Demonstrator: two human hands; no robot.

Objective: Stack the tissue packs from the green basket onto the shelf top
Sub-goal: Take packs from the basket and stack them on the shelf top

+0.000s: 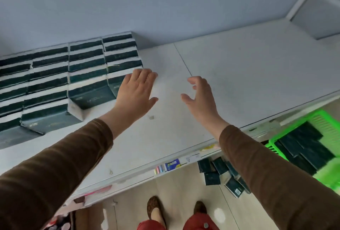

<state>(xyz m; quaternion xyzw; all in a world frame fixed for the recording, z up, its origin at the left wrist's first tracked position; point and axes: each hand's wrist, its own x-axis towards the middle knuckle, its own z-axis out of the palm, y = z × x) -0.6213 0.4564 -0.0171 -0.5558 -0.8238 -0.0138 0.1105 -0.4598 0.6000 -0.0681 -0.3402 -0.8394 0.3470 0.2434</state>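
Basket (pixel 321 119) with remaining packs (pixel 305 148): low and to the right, nearer right hand (pixel 199 97); both right and left hand (pixel 137 89) open, holding nothing, above shelf top (pixel 248 67).

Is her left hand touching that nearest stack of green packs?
Cannot tell. In the head view the left hand overlaps the rightmost stack, fingers straight; contact or a gap isn't plain.

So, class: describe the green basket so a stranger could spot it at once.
Start at the white shelf top and drop past its right front edge. There stands the green basket, holding dark tissue packs. Its bright green sets it apart.
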